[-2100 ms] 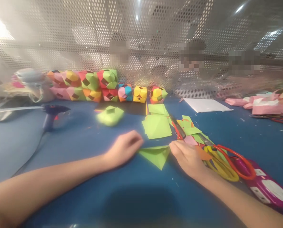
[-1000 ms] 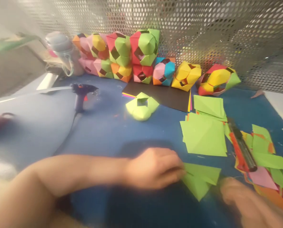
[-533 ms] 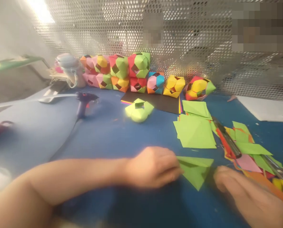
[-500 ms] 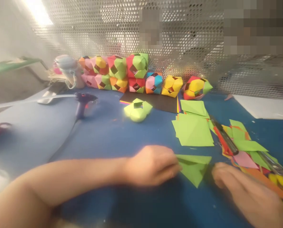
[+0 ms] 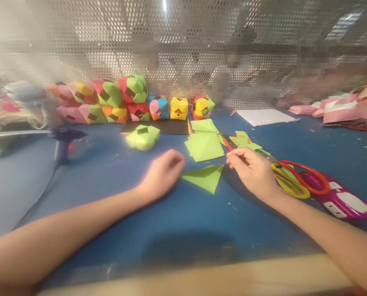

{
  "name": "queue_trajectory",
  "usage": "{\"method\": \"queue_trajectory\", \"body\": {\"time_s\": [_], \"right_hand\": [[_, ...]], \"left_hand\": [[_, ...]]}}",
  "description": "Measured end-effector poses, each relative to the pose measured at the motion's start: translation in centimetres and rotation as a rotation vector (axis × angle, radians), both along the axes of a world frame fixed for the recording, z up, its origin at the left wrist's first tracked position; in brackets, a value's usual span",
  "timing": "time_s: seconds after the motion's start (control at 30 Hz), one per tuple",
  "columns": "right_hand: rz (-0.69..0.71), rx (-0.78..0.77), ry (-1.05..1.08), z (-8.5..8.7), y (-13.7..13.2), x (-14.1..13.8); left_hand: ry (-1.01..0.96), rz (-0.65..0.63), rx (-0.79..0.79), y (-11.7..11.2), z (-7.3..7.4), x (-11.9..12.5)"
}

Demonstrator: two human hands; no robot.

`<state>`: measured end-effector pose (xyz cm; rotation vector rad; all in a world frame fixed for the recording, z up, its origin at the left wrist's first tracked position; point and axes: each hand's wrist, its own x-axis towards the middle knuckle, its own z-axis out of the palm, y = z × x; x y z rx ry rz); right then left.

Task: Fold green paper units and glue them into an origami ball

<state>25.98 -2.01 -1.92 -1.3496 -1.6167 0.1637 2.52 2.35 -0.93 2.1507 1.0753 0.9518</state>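
Observation:
A green paper folded into a triangle (image 5: 205, 177) lies flat on the blue table (image 5: 177, 213). My left hand (image 5: 162, 176) rests at the triangle's left tip with its fingers curled, touching the paper. My right hand (image 5: 252, 171) hovers just right of the triangle, clear of it, with finger and thumb pinched together. Its fingertips are close to a red-and-black craft knife (image 5: 228, 142); I cannot make out whether they hold anything. A stack of green paper squares (image 5: 204, 146) lies just beyond the triangle.
A green origami piece (image 5: 142, 137) sits left of the stack, a row of coloured origami units (image 5: 109, 102) along the perforated screen. A glue gun (image 5: 63, 139) stands at the left. Scissors (image 5: 294, 181) and a magenta tool (image 5: 340, 199) lie at the right. People sit behind the screen.
The view has swung back to the right and pulled away. My right hand has lifted off the table beside the triangle and moved up toward the craft knife. My left hand stays at the paper's left tip.

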Motion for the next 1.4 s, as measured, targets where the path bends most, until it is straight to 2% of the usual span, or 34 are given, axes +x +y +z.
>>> {"method": "queue_trajectory", "body": {"time_s": [0.2,0.33,0.47,0.67,0.73,0.83,0.93,1.07,1.23,1.4], "right_hand": [[-0.007,0.080,0.019,0.7,0.4,-0.6],[0.035,-0.004,0.029,1.0,0.6,-0.6],[0.067,-0.106,0.075,0.7,1.1,-0.4],[0.086,-0.330,0.341,1.0,1.6,-1.3],[0.114,-0.398,0.418,1.5,1.6,-2.1],[0.107,-0.453,0.420,2.2,1.9,-3.5],[0.094,-0.408,0.326,2.7,2.4,-4.6],[0.108,-0.256,0.176,2.7,3.5,-5.4],[0.153,-0.139,0.162,1.2,4.7,-6.1],[0.164,-0.158,0.094,0.7,3.4,-6.3]], "left_hand": [[0.130,-0.138,0.052,0.7,-0.1,0.6],[0.207,-0.157,0.093,1.1,-0.3,0.9],[0.125,-0.053,0.077,1.3,-0.4,0.5],[-0.047,-0.022,0.099,1.2,-0.6,0.0],[-0.098,-0.013,0.054,1.3,-0.8,-0.1],[-0.180,0.013,-0.082,1.7,-1.2,-0.2],[-0.302,0.041,-0.245,2.3,-1.4,-0.1],[-0.462,-0.002,-0.408,2.6,-1.4,0.1],[-0.511,-0.065,-0.499,2.6,-1.3,0.0],[-0.522,-0.084,-0.544,2.8,-1.3,0.0]]}}
